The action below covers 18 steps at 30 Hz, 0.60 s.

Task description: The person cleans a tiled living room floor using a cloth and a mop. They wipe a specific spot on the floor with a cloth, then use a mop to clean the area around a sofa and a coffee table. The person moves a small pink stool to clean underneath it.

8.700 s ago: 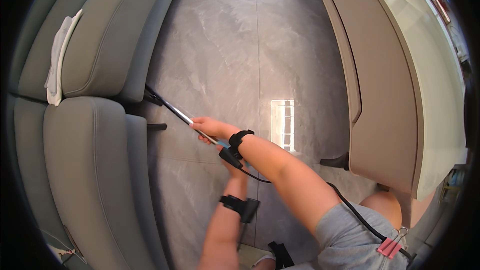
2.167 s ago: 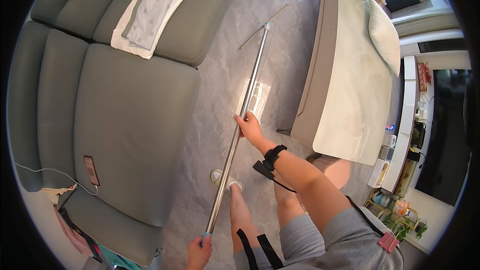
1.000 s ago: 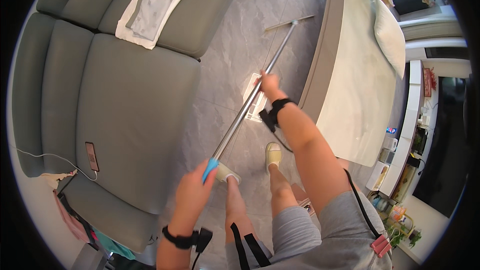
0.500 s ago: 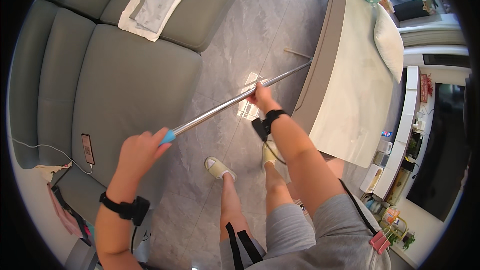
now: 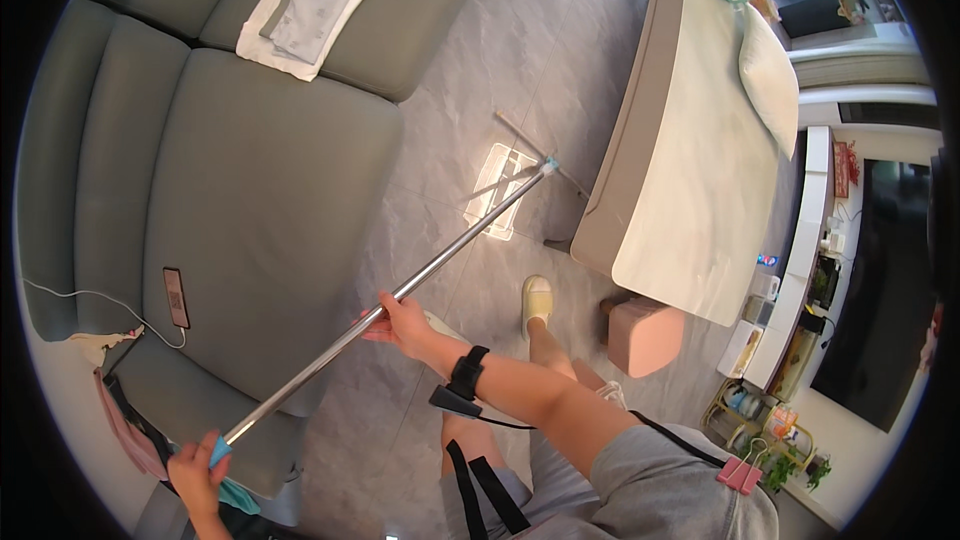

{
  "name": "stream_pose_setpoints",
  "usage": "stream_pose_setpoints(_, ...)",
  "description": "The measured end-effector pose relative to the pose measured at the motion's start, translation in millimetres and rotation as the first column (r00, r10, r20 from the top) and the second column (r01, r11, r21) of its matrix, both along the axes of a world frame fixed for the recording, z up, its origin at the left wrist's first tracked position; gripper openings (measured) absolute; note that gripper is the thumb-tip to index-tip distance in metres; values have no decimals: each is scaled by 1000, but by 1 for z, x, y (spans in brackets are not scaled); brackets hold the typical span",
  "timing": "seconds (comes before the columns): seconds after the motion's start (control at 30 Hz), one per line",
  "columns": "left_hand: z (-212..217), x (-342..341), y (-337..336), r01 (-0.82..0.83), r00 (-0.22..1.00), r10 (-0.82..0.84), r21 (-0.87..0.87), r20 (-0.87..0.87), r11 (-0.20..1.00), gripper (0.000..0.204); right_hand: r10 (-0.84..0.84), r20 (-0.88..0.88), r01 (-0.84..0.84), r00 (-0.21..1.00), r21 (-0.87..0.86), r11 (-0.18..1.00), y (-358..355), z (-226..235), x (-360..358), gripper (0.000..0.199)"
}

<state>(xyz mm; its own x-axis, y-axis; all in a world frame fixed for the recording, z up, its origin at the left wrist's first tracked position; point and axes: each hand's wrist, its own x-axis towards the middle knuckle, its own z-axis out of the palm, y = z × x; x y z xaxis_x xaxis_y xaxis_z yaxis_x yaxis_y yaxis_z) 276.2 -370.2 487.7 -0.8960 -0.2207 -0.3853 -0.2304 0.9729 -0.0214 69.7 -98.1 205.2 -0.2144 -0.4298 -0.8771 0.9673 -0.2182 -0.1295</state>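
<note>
A long silver pole [image 5: 470,234] slants across the view from lower left to upper middle. Its far end carries a blue joint and a thin crossbar [image 5: 520,133] low over the floor by the table, partly beneath its edge; whether it touches the floor I cannot tell. At the near end, my left hand [image 5: 197,470] is closed on the blue grip [image 5: 219,451], beside the sofa's front corner. My right hand [image 5: 405,322] wraps round the middle of the shaft, in front of my legs. The kind of head is too thin to make out.
A grey sofa [image 5: 270,180] stands left, bearing folded cloths [image 5: 312,15] and a phone [image 5: 176,298] on a cable. Right is a pale table [image 5: 690,200] with a cushion [image 5: 770,85]. A pink stool [image 5: 646,337] stands near its end; a television [image 5: 872,295] lies beyond.
Both hands have drawn the pole back toward the lower left. Its crossbar has come out from beneath the table, and the pink stool has come into fuller view.
</note>
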Motion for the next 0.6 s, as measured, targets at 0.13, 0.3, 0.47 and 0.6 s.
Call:
stream_pose_setpoints(0.13,-34,7,43,64,998,-64,-31,0,998,52,49,-136,-36,990,96,995,39,-15,-21,31)
stream_pose_setpoints(0.3,-90,-45,139,49,990,-21,207,-138,977,49,87,-201,-13,976,346,938,118,-77,-103,33)
stream_pose_setpoints(0.47,-75,26,139,-76,993,55,214,106,974,50,238,-171,-161,956,373,914,107,-91,-22,35)
stream_pose_setpoints(0.6,2,169,151,-373,872,243,256,426,892,37,423,-150,-346,893,372,861,84,-1,74,24)
